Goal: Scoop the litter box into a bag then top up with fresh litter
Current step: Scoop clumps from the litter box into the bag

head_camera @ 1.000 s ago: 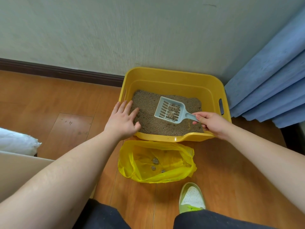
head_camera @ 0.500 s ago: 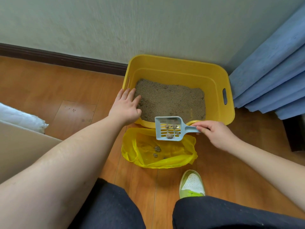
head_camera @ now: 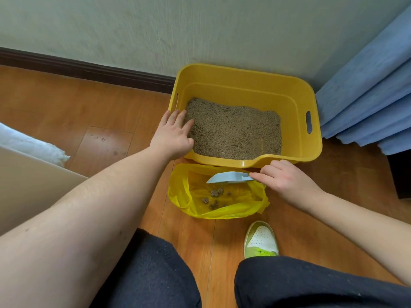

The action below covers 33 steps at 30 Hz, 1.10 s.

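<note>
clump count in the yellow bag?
About 6 visible in the yellow bag: two clumps below the tipped scoop, a small one right of them, three lower down. More may hide under folds.

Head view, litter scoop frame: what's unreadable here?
- Scoop: tipped edge-on over the bag, so its inside is hidden; handle covered by the right hand.
- Litter box: near wall hides the front strip of litter.
- White item: cut off by the left edge.
</note>
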### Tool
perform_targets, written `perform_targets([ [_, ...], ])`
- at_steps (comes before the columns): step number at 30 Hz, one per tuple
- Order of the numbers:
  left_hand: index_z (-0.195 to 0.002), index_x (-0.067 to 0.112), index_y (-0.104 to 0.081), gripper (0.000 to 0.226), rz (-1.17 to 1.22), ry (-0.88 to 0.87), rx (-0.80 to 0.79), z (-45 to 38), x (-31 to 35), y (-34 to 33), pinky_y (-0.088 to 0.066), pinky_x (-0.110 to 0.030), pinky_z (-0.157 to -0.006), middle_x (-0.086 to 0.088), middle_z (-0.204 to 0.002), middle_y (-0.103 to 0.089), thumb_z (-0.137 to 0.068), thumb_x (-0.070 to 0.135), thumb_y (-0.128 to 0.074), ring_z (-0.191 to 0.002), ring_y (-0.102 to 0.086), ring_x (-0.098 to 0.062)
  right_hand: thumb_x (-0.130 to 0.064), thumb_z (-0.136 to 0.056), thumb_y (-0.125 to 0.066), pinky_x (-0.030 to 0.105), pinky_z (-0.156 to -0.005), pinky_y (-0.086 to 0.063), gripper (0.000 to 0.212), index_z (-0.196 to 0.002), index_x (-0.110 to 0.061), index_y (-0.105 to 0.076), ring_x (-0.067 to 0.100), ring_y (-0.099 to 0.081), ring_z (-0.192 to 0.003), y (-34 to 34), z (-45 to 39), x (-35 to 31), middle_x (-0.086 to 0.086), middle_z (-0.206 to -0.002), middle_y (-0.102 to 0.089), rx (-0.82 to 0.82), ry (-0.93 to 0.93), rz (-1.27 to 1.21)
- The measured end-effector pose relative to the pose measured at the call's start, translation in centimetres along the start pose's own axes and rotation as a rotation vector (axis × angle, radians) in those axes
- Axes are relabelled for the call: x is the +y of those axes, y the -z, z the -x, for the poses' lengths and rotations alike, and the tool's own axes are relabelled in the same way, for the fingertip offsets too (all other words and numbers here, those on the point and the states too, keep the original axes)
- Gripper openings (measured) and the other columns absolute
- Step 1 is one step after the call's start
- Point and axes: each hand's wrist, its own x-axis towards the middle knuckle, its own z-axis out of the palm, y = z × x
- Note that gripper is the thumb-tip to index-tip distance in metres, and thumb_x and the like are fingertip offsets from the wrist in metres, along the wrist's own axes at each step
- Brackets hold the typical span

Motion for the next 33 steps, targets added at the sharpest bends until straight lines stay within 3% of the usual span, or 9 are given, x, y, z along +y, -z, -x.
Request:
perform_targets([
  [4,-0.155,0.021,-0.020,0.062,-0.006,0.003,0.007,-0.1,0.0,-0.1,0.006,-0.045,-0.122,-0.012,-0.164,-0.006,-0.096,0.041,-0.026,-0.151,-0.001,-0.028,-0.018,-0.094,-0.046,0.035,-0.066,-0.046,0.030,-0.110,-0.010,-0.070,0.026,-0.058,-0.072,0.6,-0.7,0.8,0.005,-0.081,-0.065,0.064,-0.268,-0.276],
  [9,-0.155,0.020,-0.019,0.062,0.000,-0.001,0.024,-0.1,0.0,-0.3,0.006,-0.045,-0.122,-0.013,-0.164,-0.006,-0.097,0.040,-0.024,-0.151,0.001,-0.029,-0.019,-0.097,-0.052,0.018,-0.064,-0.044,0.026,-0.118,-0.019,-0.067,0.013,-0.059,-0.075,3.5,-2.5,2.0,-0.002,-0.084,-0.065,0.168,-0.705,-0.519],
  [11,-0.155,0.020,-0.019,0.063,0.015,0.008,0.035,-0.1,0.1,-0.3,0.006,-0.044,-0.122,-0.013,-0.164,-0.004,-0.096,0.040,-0.024,-0.151,0.003,-0.029,-0.022,-0.099,-0.049,0.010,-0.052,-0.037,0.025,-0.117,-0.021,-0.066,0.005,-0.055,-0.063,3.3,-3.4,3.1,-0.006,-0.081,-0.065,0.102,-0.830,-0.552],
  [14,-0.156,0.019,-0.015,0.070,0.066,0.080,0.099,0.1,0.3,-0.8,0.004,-0.046,-0.122,-0.021,-0.162,0.005,-0.090,0.041,-0.025,-0.150,0.010,-0.034,-0.025,-0.100,-0.044,0.013,-0.040,-0.030,0.025,-0.117,-0.021,-0.064,0.005,-0.047,-0.051,1.9,-4.5,4.7,-0.007,-0.079,-0.066,-0.103,-0.978,-0.607],
  [18,-0.157,0.015,-0.002,0.081,0.185,0.196,0.135,0.4,0.6,-1.2,0.000,-0.050,-0.121,-0.029,-0.158,0.014,-0.085,0.044,-0.027,-0.148,0.011,-0.040,-0.020,-0.100,-0.044,0.025,-0.044,-0.032,0.029,-0.116,-0.015,-0.066,0.011,-0.045,-0.049,-0.1,-6.6,5.6,-0.003,-0.079,-0.068,-0.283,-0.988,-0.611],
  [26,-0.157,0.013,-0.002,0.080,0.202,0.142,0.126,0.2,0.4,-1.3,-0.001,-0.046,-0.121,-0.024,-0.160,0.016,-0.088,0.042,-0.031,-0.149,0.014,-0.035,-0.020,-0.098,-0.043,0.021,-0.042,-0.033,0.030,-0.098,-0.016,-0.073,0.011,-0.046,-0.046,-3.1,-11.5,6.0,-0.005,-0.077,-0.070,-0.393,-0.939,-0.586],
  [33,-0.157,0.014,-0.002,0.084,0.254,0.178,0.110,0.2,0.6,-1.2,-0.007,-0.046,-0.120,-0.026,-0.159,0.017,-0.084,0.044,-0.030,-0.148,0.013,-0.038,-0.013,-0.097,-0.040,0.028,-0.049,-0.042,0.034,-0.091,-0.007,-0.072,0.018,-0.051,-0.053,-6.5,-16.0,4.6,0.009,-0.079,-0.071,-0.421,-0.945,-0.604],
])
